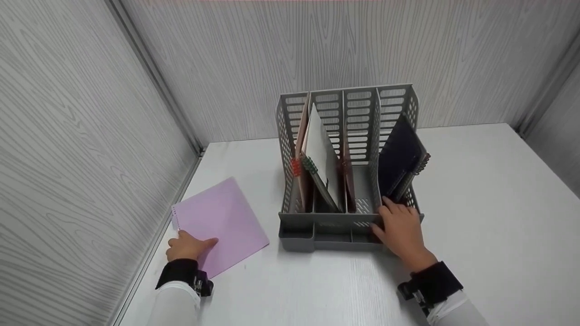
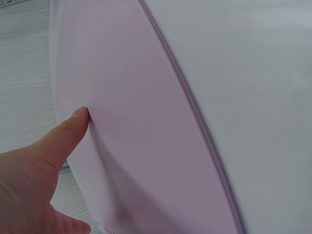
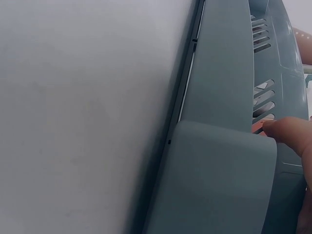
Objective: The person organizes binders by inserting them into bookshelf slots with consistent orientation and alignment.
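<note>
A light purple spiral notebook lies slanted on the left of the table. My left hand holds it at its near left corner, the thumb on the cover and the other fingers at the edge. A grey desk file organizer stands at the middle. My right hand grips its front wall at the right, fingers over the rim and thumb on the front side. Just behind those fingers, a dark notebook leans in the rightmost compartment. The right wrist view shows the thumb beside the front tray.
Upright in the organizer's left compartments are a pinkish notebook with red rings, a white-covered notebook with green rings and a thin reddish notebook. White wood-grain panels bound the table at the back and sides.
</note>
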Demonstrator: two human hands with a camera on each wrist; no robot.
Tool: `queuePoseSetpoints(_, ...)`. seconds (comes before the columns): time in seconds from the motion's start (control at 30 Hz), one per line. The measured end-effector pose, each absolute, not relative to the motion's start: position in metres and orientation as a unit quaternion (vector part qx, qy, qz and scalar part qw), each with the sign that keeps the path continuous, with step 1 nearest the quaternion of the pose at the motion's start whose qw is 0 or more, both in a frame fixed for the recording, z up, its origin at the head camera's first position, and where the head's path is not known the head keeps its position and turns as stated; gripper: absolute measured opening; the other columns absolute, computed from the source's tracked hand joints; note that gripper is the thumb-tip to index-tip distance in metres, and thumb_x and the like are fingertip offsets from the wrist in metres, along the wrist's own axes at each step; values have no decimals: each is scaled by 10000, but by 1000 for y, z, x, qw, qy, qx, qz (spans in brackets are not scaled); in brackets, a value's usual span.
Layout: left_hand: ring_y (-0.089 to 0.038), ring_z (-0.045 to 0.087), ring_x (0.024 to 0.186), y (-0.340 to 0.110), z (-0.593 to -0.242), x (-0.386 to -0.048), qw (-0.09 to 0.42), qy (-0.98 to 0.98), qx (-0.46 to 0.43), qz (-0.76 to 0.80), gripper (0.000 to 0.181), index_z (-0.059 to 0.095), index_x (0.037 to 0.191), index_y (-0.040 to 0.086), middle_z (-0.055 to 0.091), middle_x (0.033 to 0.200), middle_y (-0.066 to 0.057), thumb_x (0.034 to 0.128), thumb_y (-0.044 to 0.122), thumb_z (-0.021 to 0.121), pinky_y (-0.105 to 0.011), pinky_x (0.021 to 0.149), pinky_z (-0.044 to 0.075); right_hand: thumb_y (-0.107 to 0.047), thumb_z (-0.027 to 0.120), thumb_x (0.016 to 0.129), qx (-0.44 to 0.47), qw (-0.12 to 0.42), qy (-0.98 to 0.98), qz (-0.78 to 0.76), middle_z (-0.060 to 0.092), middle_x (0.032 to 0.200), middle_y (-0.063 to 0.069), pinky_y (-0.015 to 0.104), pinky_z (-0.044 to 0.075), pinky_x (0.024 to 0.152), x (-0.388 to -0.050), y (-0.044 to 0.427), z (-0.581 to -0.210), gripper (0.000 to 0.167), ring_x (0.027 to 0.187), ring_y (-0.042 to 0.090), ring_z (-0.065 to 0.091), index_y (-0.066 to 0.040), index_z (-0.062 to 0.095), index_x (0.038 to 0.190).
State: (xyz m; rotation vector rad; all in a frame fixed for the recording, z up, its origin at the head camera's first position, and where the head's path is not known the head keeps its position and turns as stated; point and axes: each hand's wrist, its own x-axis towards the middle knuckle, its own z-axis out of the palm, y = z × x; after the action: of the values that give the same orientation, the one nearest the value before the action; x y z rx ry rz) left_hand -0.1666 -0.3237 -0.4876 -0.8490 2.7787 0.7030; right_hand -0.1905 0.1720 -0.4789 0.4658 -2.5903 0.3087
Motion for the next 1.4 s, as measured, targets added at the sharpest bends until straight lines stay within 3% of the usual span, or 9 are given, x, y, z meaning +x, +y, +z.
queuePoseSetpoints(0.27,-516,378,1065,-324,-483,-167,84,915,-299,257,1035,182,1333,-162,330,1151,-400,743,521,689,-574,914,355,-293,750,768,170,241,-948,116,550,1247,209,491,377,825,-190,173,-479,369,1014,391,552,-36,611,993)
queuePoseSetpoints(0.5,-448,440,1083,-341,-487,-168,112,908,-283,286,1025,119,1343,-200,345,1279,-432,788,452,682,-529,964,353,-285,764,757,179,255,-944,111,554,1245,208,479,382,795,-190,173,-481,344,994,390,558,-41,608,943)
queuePoseSetpoints(0.6,-457,405,1150,-346,-488,-169,110,899,-279,319,998,74,1339,-222,298,1308,-442,815,383,670,-521,1008,312,-292,759,760,178,253,-944,111,552,1248,205,478,376,796,-190,173,-481,347,1004,389,555,-41,608,948)
queuePoseSetpoints(0.9,-391,505,965,-360,-490,-166,79,897,-255,352,618,376,1169,-280,462,1164,-407,880,229,573,-471,917,412,-298,756,762,175,248,-947,109,553,1249,202,487,382,807,-190,172,-480,359,1007,390,555,-40,606,962)
queuePoseSetpoints(1.0,-319,549,888,-365,-490,-163,89,864,-261,422,558,371,1174,-271,525,1058,-341,895,178,552,-416,842,476,-295,751,767,174,241,-948,111,550,1251,203,491,377,808,-189,172,-480,358,1016,390,551,-39,605,970)
queuePoseSetpoints(1.13,-174,597,758,-367,-490,-160,110,766,-262,576,459,369,1191,-202,597,875,-130,905,108,551,-320,710,529,-288,750,765,173,239,-949,112,549,1250,204,493,376,807,-189,172,-479,354,1018,392,549,-37,602,967)
queuePoseSetpoints(1.23,-122,609,747,-367,-489,-160,127,698,-255,657,418,358,1216,-136,615,820,-43,918,100,534,-283,702,530,-283,752,761,175,242,-948,112,550,1248,205,492,378,804,-189,172,-479,350,1014,394,550,-36,599,957)
queuePoseSetpoints(1.4,-119,622,786,-364,-482,-160,132,674,-230,689,387,325,1251,-88,624,839,-18,949,103,474,-281,726,525,-283,755,762,175,241,-948,110,550,1248,204,488,377,808,-189,172,-479,350,1013,394,550,-35,598,953)
